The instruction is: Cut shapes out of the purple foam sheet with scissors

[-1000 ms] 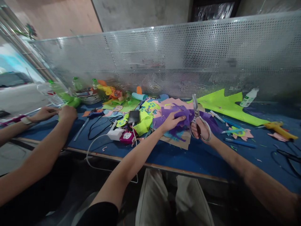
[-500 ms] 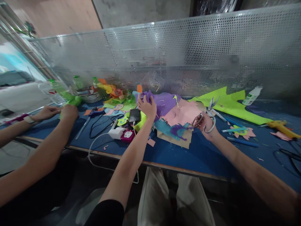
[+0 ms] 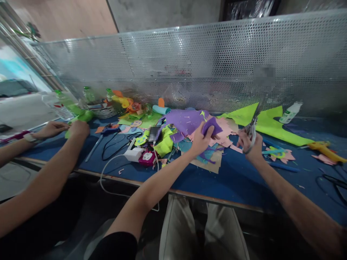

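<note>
Between thumb and fingers my left hand (image 3: 201,140) holds a piece of purple felt (image 3: 211,127), raised over the heap of sheets. My right hand (image 3: 251,143) is closed on the handles of metal scissors (image 3: 254,124), whose blades point up and away. Under and behind my left hand lie a large purple sheet (image 3: 183,121), pink sheets (image 3: 229,130) and a brown paper piece (image 3: 213,165) with teal scraps on it. A large lime green sheet (image 3: 267,124) spreads behind my right hand.
Another person's hands (image 3: 78,130) hold green material at the left. A pink and white device (image 3: 148,157), white adapter (image 3: 132,154) and cables lie left of my left arm. Rightward are a white bottle (image 3: 291,112), blue sticks and a yellow glue gun (image 3: 325,150). A perforated metal panel (image 3: 162,61) stands behind.
My left hand has moved right from the purple sheet's left end, bringing a purple piece with it. My right hand and the scissors have shifted slightly right, the blades now more upright.
</note>
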Demonstrator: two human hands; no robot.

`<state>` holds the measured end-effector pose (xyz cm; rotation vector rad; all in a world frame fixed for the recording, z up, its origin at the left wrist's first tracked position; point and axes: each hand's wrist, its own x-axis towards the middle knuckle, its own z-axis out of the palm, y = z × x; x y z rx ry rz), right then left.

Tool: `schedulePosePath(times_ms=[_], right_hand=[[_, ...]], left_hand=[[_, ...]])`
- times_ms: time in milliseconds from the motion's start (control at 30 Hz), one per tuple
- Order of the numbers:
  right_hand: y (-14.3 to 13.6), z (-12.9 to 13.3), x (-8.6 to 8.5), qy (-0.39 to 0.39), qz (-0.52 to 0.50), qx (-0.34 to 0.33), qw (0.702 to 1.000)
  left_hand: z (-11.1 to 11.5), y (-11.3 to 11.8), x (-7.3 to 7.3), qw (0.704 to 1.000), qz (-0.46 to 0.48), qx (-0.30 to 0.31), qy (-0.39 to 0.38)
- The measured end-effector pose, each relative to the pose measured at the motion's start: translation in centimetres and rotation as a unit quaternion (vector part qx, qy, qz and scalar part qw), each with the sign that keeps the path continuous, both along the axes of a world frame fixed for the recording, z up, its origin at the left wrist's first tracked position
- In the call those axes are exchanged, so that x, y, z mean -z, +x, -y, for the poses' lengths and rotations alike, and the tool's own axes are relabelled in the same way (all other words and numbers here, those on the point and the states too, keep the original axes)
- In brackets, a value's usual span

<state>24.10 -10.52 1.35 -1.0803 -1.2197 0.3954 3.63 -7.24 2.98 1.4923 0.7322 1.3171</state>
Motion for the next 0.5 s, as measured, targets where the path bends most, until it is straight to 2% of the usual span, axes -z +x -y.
schedulePosePath(times_ms=[100,200,267,367,433,500], right_hand=[[0.7,1.2,-0.4,0.034,0.201,0.049,0.978],[1.1,1.8,-0.9,0.099,0.371,-0.017,0.923],[0.9,2.0,-1.4,0.141,0.424,-0.071,0.892],[0.4,2.1,-1.9,0.178,0.481,-0.090,0.854],[0.1,2.1,-2.1,0.181,0.504,-0.076,0.841],[0.1,2.2,-2.2,0.176,0.502,-0.061,0.845]], left_hand=[[-0.5,0.0,0.4,0.997,-0.063,-0.021,0.049],[-1.5,-0.5,0.3,0.989,-0.107,-0.075,0.073],[-2.0,-0.8,0.2,0.986,-0.107,-0.088,0.088],[-2.4,-0.8,0.1,0.981,-0.129,-0.101,0.106],[-2.5,-0.8,0.1,0.973,-0.155,-0.115,0.123],[-2.5,-0.8,0.0,0.964,-0.178,-0.128,0.153]])
